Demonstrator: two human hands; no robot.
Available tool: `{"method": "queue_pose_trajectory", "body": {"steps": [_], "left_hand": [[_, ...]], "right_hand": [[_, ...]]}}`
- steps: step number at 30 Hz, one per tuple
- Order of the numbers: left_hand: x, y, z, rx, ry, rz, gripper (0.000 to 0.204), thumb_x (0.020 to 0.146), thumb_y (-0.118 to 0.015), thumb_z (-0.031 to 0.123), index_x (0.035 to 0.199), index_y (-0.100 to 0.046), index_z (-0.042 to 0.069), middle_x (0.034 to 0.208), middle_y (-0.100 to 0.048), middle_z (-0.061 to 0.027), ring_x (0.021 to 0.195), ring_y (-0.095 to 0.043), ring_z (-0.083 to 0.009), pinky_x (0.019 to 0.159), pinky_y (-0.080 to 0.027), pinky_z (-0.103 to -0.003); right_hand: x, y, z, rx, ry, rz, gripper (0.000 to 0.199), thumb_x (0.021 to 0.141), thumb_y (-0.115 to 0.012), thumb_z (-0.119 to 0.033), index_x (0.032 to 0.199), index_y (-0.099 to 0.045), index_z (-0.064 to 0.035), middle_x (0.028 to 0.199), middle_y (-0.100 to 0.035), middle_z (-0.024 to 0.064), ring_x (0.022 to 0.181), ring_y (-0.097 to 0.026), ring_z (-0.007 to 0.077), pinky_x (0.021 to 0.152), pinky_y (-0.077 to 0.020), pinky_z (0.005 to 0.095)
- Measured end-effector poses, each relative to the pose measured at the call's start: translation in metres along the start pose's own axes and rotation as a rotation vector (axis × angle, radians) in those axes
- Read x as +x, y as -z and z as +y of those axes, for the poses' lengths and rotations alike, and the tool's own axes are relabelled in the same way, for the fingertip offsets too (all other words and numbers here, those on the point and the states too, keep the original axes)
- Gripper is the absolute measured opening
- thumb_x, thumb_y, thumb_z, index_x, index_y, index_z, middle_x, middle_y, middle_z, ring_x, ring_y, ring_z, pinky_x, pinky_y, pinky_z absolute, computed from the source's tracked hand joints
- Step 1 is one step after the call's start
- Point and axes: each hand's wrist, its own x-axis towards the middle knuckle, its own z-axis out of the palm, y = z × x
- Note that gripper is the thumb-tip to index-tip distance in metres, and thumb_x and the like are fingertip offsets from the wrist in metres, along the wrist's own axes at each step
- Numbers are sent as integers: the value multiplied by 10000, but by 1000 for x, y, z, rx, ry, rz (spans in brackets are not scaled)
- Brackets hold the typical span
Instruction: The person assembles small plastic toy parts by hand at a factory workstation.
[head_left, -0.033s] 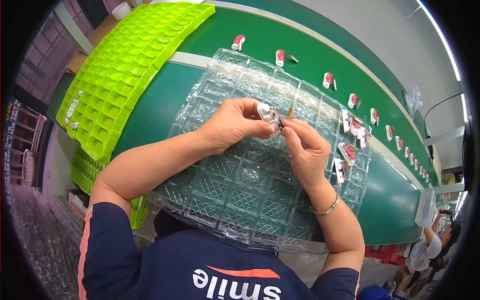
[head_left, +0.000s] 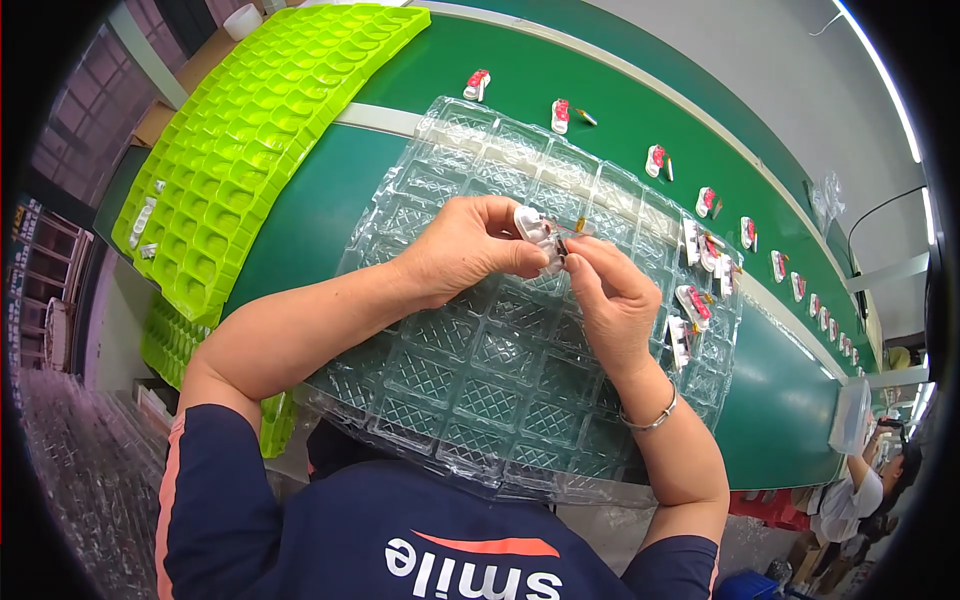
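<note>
Where our fingers met, we could not see much of the small white part (head_left: 537, 232), because our own fingertips hid most of it. We could not tell what the tiny brown piece sticking out beside it was. Far down the belt, another person (head_left: 850, 500) was cut off at the edge.

We had a clear plastic tray (head_left: 480, 370) with many little square pockets lying under our hands. Most pockets looked bare. A few pockets on its right side held small red and white parts (head_left: 692, 305). A bright green tray (head_left: 250, 130) lay to the left, and a few small white bits sat near its far left edge. More red and white parts lay in a row on the green belt (head_left: 560, 70).

Our left hand (head_left: 465, 248) was curled tight and pinched the small white part above the clear tray. Our right hand (head_left: 612, 300) was closed narrow too, with its fingertips touching the same part.
</note>
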Motion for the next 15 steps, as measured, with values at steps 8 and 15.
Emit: {"method": "queue_pose_trajectory", "body": {"steps": [8, 15], "left_hand": [[-1, 0, 0, 43, -23, 19, 222, 706, -703, 8, 901, -601, -22, 822, -624, -76, 742, -601, -127, 687, -514, -247], [-5, -4, 2, 81, -83, 35, 208, 697, -707, -2, 879, -607, -20, 819, -634, -73, 753, -607, -120, 689, -513, -240]], "right_hand": [[1, -2, 0, -49, 4, -21, 142, 730, -652, 8, 871, -665, -7, 870, -652, 108, 788, -608, 168, 716, -470, 260], [1, -1, -3, -106, 48, -29, 153, 712, -664, 9, 865, -665, -9, 867, -647, 103, 793, -614, 168, 706, -477, 254]]}}
